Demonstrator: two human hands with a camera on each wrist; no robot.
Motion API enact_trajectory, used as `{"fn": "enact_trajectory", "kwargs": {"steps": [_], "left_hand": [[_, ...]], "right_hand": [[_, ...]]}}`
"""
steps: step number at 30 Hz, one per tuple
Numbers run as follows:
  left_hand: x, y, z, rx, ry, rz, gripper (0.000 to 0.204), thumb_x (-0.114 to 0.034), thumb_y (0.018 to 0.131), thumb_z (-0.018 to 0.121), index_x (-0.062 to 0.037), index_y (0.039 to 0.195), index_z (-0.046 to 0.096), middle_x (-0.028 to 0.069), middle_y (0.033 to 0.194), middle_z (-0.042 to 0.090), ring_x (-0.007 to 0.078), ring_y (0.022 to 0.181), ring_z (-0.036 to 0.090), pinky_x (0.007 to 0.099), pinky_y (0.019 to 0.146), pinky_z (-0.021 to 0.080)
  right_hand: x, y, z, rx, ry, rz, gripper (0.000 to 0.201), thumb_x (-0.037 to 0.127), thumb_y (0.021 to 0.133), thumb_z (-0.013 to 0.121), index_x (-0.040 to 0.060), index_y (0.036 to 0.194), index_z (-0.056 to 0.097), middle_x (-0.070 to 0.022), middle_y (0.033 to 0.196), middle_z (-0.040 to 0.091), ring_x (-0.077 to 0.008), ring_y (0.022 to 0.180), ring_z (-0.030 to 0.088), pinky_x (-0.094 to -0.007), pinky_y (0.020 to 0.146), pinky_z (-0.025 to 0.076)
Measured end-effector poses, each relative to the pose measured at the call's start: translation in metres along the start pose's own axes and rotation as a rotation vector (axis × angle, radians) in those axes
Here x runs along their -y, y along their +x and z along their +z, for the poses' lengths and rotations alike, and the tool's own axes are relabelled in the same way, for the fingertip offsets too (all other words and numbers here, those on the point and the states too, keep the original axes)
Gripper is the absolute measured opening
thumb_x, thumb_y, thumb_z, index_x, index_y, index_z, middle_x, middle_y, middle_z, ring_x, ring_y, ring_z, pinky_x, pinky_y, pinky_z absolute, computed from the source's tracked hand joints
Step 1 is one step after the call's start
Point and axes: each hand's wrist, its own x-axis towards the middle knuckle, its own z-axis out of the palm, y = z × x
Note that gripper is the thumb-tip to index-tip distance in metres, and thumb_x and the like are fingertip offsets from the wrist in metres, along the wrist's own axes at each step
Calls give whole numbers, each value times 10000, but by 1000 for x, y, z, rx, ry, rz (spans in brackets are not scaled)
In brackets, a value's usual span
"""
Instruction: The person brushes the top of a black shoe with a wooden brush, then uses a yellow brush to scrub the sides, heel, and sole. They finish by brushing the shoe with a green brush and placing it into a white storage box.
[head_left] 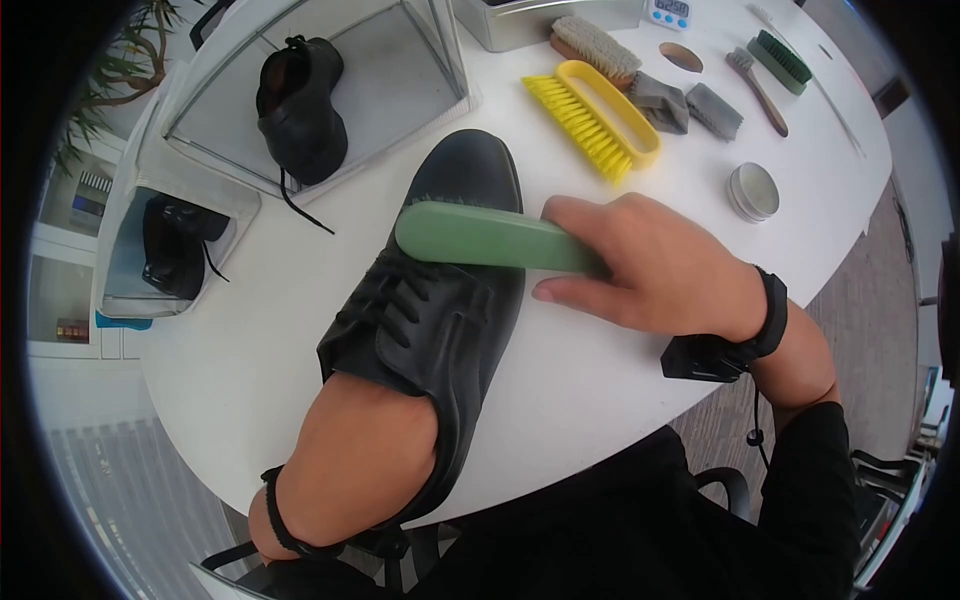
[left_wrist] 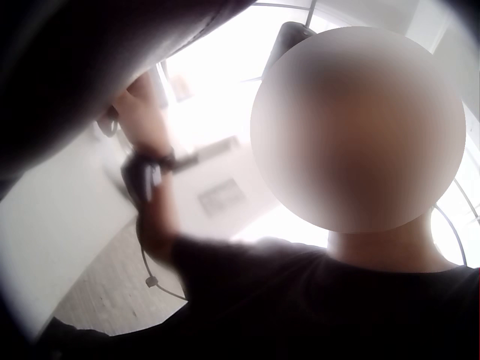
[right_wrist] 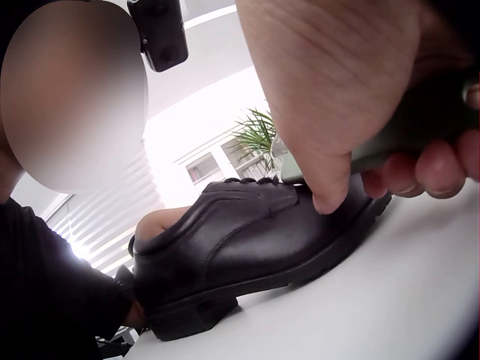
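A black lace-up leather shoe [head_left: 465, 165] lies over the white table, its toe pointing away from me. My left hand [head_left: 390, 415] is pushed into the shoe's opening up to the wrist, so its fingers are hidden inside. Above the laces, my right hand [head_left: 665, 265] grips a green-handled brush [head_left: 480, 238] crosswise, thumb on the near side. The brush's dark bristles show at its far edge, against the vamp. From the right wrist view, the shoe [right_wrist: 247, 240] appears side-on with its heel low, and the right hand's fingers curl round the green handle.
Another black shoe [head_left: 300, 110] sits in a pale, wire-edged box [head_left: 410, 140] at the back left. Toward the back right lie a yellow brush [head_left: 600, 120], a grey-bristled brush [head_left: 595, 50], grey cloths [head_left: 660, 103], an open round tin [head_left: 752, 192] and smaller brushes [head_left: 780, 62].
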Motion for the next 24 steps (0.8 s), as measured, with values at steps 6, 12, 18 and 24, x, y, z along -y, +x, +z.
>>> {"fn": "enact_trajectory", "kwargs": {"steps": [6, 12, 18, 24], "left_hand": [[-20, 17, -25, 585, 76, -305, 566, -196, 949, 658, -53, 1475, 506, 180, 1485, 530, 389, 1335, 510, 425, 1165, 374], [-22, 21, -32, 637, 66, -325, 551, -180, 949, 648, -56, 1469, 515, 188, 1475, 536, 396, 1329, 513, 432, 1155, 381], [-1, 1, -5, 70, -10, -36, 493, -142, 914, 664, -28, 1387, 583, 206, 1387, 602, 426, 1244, 565, 456, 1108, 428], [-21, 15, -27, 359, 79, -190, 489, -136, 909, 666, -24, 1378, 588, 208, 1379, 606, 429, 1230, 572, 461, 1102, 435]], "right_hand": [[0, 0, 0, -3, -17, 1, 326, 268, 930, 737, 34, 1086, 571, -168, 658, 556, -375, 647, 597, -437, 614, 440], [-1, 0, -1, 10, -10, 10, 330, 271, 931, 739, 32, 1086, 574, -167, 664, 558, -368, 644, 594, -429, 613, 439], [-1, 1, -1, 19, -11, 18, 329, 273, 935, 737, 32, 1091, 577, -167, 670, 560, -362, 650, 592, -425, 621, 440], [-1, 0, -1, 21, -11, 25, 332, 277, 936, 737, 32, 1093, 577, -166, 676, 561, -359, 658, 596, -426, 629, 443]]}}
